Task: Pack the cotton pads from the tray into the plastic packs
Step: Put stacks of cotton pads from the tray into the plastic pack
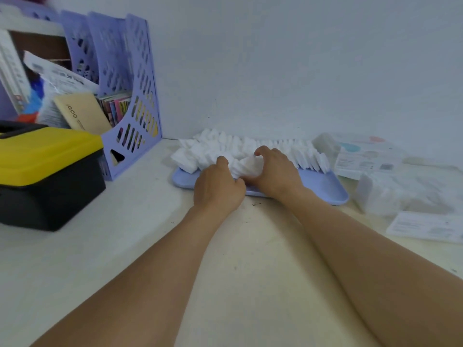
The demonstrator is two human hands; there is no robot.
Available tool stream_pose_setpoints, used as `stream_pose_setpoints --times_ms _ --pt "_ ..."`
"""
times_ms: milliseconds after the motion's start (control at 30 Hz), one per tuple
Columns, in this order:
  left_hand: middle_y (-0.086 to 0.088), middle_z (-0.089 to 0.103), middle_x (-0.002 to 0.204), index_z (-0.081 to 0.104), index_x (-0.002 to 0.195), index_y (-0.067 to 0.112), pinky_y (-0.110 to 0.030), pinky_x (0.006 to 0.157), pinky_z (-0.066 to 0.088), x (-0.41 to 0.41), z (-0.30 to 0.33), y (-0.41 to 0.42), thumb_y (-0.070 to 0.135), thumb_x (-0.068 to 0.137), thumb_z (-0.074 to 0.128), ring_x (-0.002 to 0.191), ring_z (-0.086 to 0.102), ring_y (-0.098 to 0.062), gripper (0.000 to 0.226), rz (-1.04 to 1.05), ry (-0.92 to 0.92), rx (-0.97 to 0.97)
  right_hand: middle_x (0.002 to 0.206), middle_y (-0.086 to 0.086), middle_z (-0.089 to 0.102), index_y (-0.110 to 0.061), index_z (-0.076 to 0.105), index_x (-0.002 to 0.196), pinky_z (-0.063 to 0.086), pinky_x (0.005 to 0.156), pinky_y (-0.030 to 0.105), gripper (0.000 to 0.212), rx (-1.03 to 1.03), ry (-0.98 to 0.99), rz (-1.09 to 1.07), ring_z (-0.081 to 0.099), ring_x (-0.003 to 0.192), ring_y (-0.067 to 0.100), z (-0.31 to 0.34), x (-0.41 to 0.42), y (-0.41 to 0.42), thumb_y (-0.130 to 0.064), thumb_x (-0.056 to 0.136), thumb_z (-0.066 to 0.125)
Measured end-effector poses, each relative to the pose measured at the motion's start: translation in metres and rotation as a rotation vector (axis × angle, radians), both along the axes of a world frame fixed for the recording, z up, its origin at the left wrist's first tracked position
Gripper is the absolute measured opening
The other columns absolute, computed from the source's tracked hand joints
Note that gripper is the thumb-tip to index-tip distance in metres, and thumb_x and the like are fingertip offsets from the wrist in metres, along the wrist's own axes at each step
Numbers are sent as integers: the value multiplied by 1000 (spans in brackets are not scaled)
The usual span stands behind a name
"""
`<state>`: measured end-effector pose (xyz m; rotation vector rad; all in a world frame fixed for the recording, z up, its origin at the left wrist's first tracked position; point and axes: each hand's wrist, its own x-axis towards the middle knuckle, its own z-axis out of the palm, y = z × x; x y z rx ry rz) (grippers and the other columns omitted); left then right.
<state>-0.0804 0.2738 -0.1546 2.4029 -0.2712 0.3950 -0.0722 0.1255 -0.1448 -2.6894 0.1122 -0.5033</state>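
Pale surface [150,246] carries a lilac plastic tray [323,186]; left hand [218,189] and right hand [275,171] together grip white square cotton pads [245,164].

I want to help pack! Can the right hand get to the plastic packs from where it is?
Probably yes. The right hand grips cotton pads on the tray, and the plastic packs lie just beside it with nothing between.

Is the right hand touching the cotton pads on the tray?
Touching. The head view shows the right hand with fingers curled around a bunch of cotton pads over the tray, with no gap between them.
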Motion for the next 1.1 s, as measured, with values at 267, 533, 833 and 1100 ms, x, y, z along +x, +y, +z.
stream_pose_setpoints --times_ms 267,533,833,1100 --pt "9 63 105 46 132 25 -41 92 53 3 -3 -9 20 85 60 104 62 -20 50 -78 139 -232 99 2 65 -18 58 115 50 72 35 46 -168 -65 31 61 86 24 2 3 3 -50 84 70" --pt "9 61 122 42 137 26 -38 94 53 4 -5 -13 8 87 60 108 59 -10 56 -185 114 -394 68 -2 44 -20 33 69 27 51 32 34 -51 -61 4 43 62 20 -1 4 0 -28 88 60" --pt "9 60 117 30 148 44 -25 82 52 5 -4 -12 13 86 64 104 59 -7 77 -212 106 -463 58 -2 27 -17 25 62 21 49 24 53 368 -185 32 25 53 15 -6 8 -20 -29 91 68" --pt "-1 67 120 56 132 18 -36 88 60 -3 18 -16 43 92 69 104 70 -17 49 -269 345 -996 75 18 54 -1 59 77 57 70 35 21 1153 -8 341 62 72 32 18 -13 -18 -15 89 67"
